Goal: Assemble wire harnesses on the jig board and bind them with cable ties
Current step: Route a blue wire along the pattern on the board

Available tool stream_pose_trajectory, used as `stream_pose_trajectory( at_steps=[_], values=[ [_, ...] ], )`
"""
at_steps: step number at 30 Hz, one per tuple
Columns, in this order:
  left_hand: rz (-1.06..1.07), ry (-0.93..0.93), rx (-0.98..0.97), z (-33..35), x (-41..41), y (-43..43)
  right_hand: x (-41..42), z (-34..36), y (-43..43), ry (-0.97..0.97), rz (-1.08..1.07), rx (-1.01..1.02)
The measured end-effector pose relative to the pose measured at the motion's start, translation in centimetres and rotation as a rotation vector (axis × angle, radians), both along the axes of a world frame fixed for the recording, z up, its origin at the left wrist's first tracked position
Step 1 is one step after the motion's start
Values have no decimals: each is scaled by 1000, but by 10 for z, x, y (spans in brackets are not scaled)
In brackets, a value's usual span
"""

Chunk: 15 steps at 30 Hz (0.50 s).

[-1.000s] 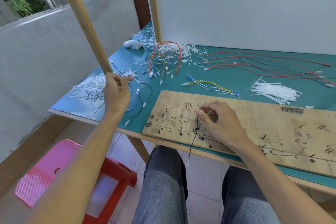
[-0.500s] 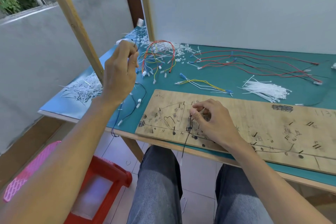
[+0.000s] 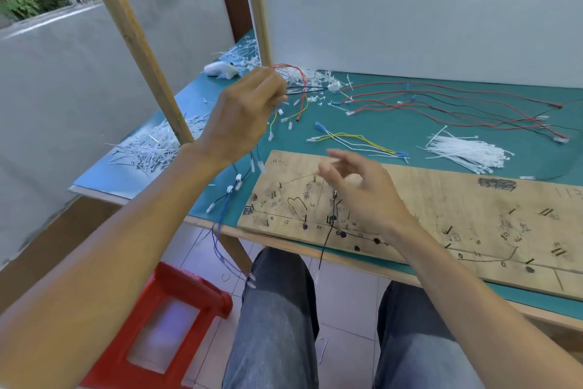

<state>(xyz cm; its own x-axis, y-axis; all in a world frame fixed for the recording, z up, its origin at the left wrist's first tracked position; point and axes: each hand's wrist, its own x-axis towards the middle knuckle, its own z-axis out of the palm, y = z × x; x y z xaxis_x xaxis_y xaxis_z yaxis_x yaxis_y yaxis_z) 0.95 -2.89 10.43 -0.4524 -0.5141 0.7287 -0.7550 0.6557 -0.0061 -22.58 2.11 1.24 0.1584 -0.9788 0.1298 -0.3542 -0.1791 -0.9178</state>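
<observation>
The wooden jig board (image 3: pixel 441 199) lies along the near edge of the green table, marked with black pegs and lines. One black wire (image 3: pixel 329 224) sits between pegs at its left part and hangs off the front edge. My left hand (image 3: pixel 243 111) is raised above the table's left side and pinches a bundle of blue and black wires (image 3: pixel 220 231), which dangle past the table edge with white connectors. My right hand (image 3: pixel 356 186) hovers over the board's left part, fingers spread and loose, holding nothing.
A pile of white cable ties (image 3: pixel 463 155) lies behind the board. Red and black wires (image 3: pixel 457 104) spread at the back right, a yellow and white set (image 3: pixel 356 142) in the middle. Cut tie scraps (image 3: pixel 151 148) cover the left. A wooden post (image 3: pixel 142 41) leans there; a red stool (image 3: pixel 157 325) stands below.
My left hand rose from the table's left edge and carried the blue and black wires up and toward the board. My right hand let go of the black wire and lifted with fingers opened.
</observation>
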Motion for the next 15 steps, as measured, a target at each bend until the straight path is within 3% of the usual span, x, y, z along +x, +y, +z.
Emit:
stream_pose_trajectory(
  at_steps=[2,4,9,12,15],
  values=[
    [-47,10,75,-5,-9,10,19,19,-11,-272,107,135],
    [-84,20,158,-11,-14,21,33,33,-18,-463,86,71],
    [-86,303,428,-18,-10,45,36,37,-20,-569,46,-59],
    [244,375,483,-32,23,62,21,35,-18,-615,-9,-49],
    [568,193,686,-60,56,85,8,30,-15,-615,-53,-24]
  ],
)
